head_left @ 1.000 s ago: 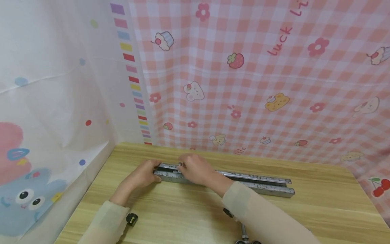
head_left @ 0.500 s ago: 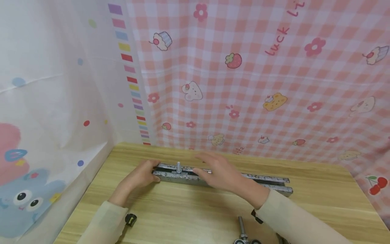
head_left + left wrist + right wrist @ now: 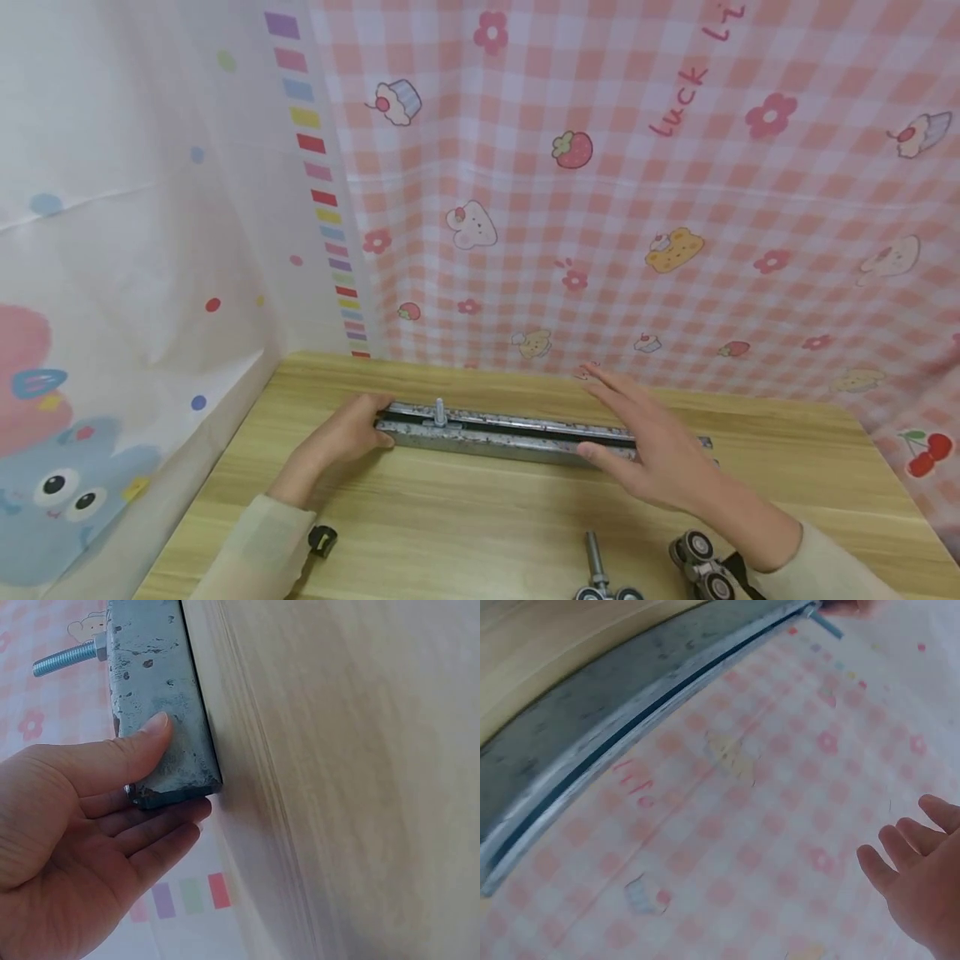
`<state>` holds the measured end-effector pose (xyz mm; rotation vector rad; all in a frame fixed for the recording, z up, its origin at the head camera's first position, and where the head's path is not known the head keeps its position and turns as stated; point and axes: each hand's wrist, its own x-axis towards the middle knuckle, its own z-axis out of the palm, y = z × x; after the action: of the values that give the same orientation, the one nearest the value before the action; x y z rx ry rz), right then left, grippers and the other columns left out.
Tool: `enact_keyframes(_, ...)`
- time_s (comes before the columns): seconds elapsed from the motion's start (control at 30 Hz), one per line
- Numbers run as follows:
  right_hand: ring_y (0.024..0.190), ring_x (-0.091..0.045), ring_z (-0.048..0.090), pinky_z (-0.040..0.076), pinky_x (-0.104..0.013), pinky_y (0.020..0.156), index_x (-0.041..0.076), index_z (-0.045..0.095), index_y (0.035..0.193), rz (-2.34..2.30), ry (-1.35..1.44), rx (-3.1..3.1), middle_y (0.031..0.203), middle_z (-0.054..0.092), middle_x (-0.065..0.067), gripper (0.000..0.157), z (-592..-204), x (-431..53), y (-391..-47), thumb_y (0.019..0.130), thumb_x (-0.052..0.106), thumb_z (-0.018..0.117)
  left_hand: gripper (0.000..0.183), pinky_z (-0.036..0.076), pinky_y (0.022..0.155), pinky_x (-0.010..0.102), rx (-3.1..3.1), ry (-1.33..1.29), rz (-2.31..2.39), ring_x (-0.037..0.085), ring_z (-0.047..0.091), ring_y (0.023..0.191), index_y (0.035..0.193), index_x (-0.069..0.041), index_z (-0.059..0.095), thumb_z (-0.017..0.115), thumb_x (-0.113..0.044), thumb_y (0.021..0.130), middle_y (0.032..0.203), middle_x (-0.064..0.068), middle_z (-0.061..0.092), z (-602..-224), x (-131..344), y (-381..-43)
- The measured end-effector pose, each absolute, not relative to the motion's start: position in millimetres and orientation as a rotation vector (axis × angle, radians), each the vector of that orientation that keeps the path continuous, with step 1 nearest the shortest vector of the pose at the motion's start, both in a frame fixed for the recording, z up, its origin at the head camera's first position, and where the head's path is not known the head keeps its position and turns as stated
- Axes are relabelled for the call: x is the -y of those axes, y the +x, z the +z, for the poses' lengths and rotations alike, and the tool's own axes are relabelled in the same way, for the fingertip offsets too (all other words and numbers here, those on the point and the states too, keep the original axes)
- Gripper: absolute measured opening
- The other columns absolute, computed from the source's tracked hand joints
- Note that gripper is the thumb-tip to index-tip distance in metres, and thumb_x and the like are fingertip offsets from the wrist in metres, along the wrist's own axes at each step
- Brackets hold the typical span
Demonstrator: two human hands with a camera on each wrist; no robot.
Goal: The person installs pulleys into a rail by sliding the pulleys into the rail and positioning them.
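A long, worn metal channel rail point(image 3: 487, 444) lies across the table with its slot facing up. My left hand point(image 3: 345, 437) grips its left end; in the left wrist view the thumb point(image 3: 156, 724) presses the near side and the other fingers reach past the end. A threaded bolt point(image 3: 440, 412) with a nut stands upright out of the slot, close to that hand. Over the right part of the rail is my right hand point(image 3: 660, 454), fingers spread and holding nothing. The right wrist view also shows that hand point(image 3: 926, 877) with straight, loose fingers, apart from the rail.
Two roller trolleys lie at the table's near side: one with an upward bolt point(image 3: 595, 557), another point(image 3: 703, 565) below my right wrist. A pink checked cloth point(image 3: 600, 192) hangs behind the wooden table point(image 3: 450, 525), and a white printed cloth point(image 3: 150, 250) hangs at the left.
My right hand has let go of the bolt and moved right along the rail, leaving the bolt standing in the slot. The second trolley has come into view. My left hand stays put.
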<state>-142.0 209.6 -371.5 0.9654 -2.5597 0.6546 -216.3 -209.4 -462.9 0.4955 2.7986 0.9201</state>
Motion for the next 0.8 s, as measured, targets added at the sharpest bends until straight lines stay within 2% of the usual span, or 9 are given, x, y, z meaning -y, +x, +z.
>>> enact_keyframes(0.23,0.144,-0.044,0.04,0.039,-0.078,0.102,0.012,0.045,0.159,0.767,0.888,2.491,0.168,0.035,-0.008,0.086,-374.1,-251.4,-127.6,0.083,0.024,0.086,0.056,0.053,0.105,0.054,-2.814,0.504,0.919,0.038,0.067,0.114,0.13,0.013,0.063,0.085,0.004,0.079,0.123,0.025,0.07,-465.3,211.2,-216.3)
enact_keyframes(0.4,0.153,-0.026,0.03,0.032,-0.081,0.107,0.013,0.044,0.16,0.814,0.803,2.494,0.169,0.032,-0.008,0.091,-379.4,-281.7,-112.8,0.08,0.02,0.088,0.057,0.052,0.106,0.055,-2.81,0.503,0.925,0.041,0.066,0.116,0.13,0.014,0.062,0.085,0.004,0.079,0.125,0.027,0.069,-466.2,211.5,-216.3)
enact_keyframes(0.5,0.155,-0.013,0.022,0.024,-0.057,0.125,0.011,0.043,0.16,0.759,0.771,2.491,0.17,0.031,-0.009,0.091,-386.5,-301.8,-104.5,0.081,0.025,0.087,0.058,0.051,0.107,0.056,-2.814,0.514,0.914,0.042,0.064,0.119,0.131,0.015,0.062,0.085,0.004,0.079,0.127,0.028,0.068,-466.2,211.0,-217.0)
enact_keyframes(0.6,0.157,-0.012,0.018,0.014,-0.033,0.126,0.008,0.041,0.161,0.699,0.751,2.5,0.171,0.028,-0.01,0.093,-396.4,-321.9,-96.3,0.082,0.027,0.086,0.058,0.051,0.107,0.055,-2.815,0.52,0.908,0.042,0.064,0.12,0.132,0.014,0.062,0.085,0.003,0.08,0.128,0.028,0.068,-465.7,210.4,-217.6)
enact_keyframes(0.63,0.157,-0.013,0.017,0.012,-0.035,0.127,0.009,0.039,0.162,0.691,0.737,2.52,0.172,0.026,-0.01,0.094,-400.2,-328.2,-93.5,0.083,0.027,0.086,0.058,0.051,0.107,0.055,-2.815,0.519,0.909,0.041,0.064,0.119,0.132,0.014,0.062,0.085,0.003,0.08,0.127,0.027,0.068,-465.5,210.4,-217.7)
enact_keyframes(0.67,0.157,-0.016,0.018,0.015,-0.045,0.129,0.009,0.038,0.162,0.69,0.722,2.543,0.172,0.025,-0.011,0.094,-404.3,-334.1,-90.8,0.083,0.027,0.086,0.057,0.051,0.106,0.055,-2.815,0.517,0.911,0.04,0.065,0.118,0.131,0.014,0.062,0.085,0.003,0.079,0.126,0.026,0.069,-465.5,210.4,-217.9)
enact_keyframes(0.7,0.158,-0.024,0.019,0.016,-0.057,0.127,0.01,0.037,0.163,0.696,0.699,2.578,0.172,0.024,-0.012,0.095,-408.7,-339.9,-87.8,0.083,0.025,0.086,0.057,0.052,0.106,0.055,-2.814,0.512,0.917,0.04,0.065,0.117,0.131,0.013,0.063,0.085,0.004,0.079,0.125,0.026,0.07,-465.4,210.3,-218.0)
enact_keyframes(0.77,0.154,-0.042,0.025,0.026,-0.078,0.113,0.013,0.034,0.165,0.713,0.627,2.693,0.172,0.023,-0.016,0.095,-417.8,-350.6,-82.2,0.086,0.024,0.085,0.057,0.052,0.105,0.054,-2.811,0.502,0.924,0.038,0.066,0.116,0.131,0.013,0.064,0.085,0.005,0.079,0.124,0.024,0.07,-464.9,210.1,-217.8)
enact_keyframes(0.8,0.15,-0.051,0.027,0.036,-0.081,0.102,0.013,0.032,0.165,0.731,0.592,2.758,0.171,0.023,-0.019,0.094,-422.8,-355.5,-79.9,0.088,0.023,0.084,0.056,0.052,0.105,0.054,-2.811,0.497,0.924,0.037,0.066,0.116,0.13,0.012,0.064,0.085,0.005,0.078,0.123,0.024,0.071,-464.8,209.9,-217.8)
